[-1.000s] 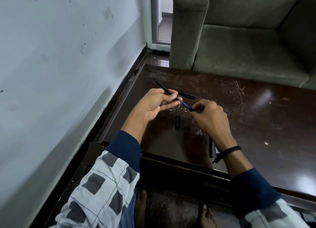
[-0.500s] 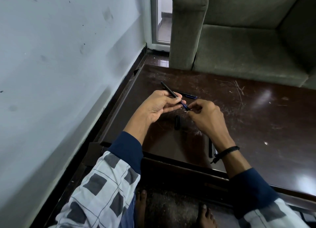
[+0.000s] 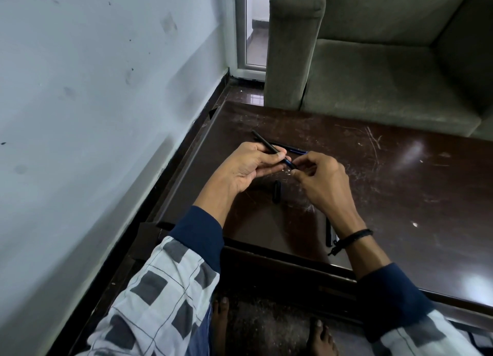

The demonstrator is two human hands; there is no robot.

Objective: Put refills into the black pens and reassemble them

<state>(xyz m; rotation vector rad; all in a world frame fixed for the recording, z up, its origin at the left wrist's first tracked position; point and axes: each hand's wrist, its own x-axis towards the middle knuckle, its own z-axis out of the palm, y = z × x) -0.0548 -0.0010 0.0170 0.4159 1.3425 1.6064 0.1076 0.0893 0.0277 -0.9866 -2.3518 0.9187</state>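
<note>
Centre frame, above the dark surface (image 3: 400,195). My left grip (image 3: 248,166) is clamped round a black pen barrel (image 3: 264,143), far end pointing to the upper left. My right grip (image 3: 322,182) pinches the tip of the blue refill (image 3: 289,163) sticking out of the barrel's near end. A black cap (image 3: 276,191) lies on the surface just below. A second pen (image 3: 292,149) lies just behind, and another black piece (image 3: 328,233) is beside my right wrist.
</note>
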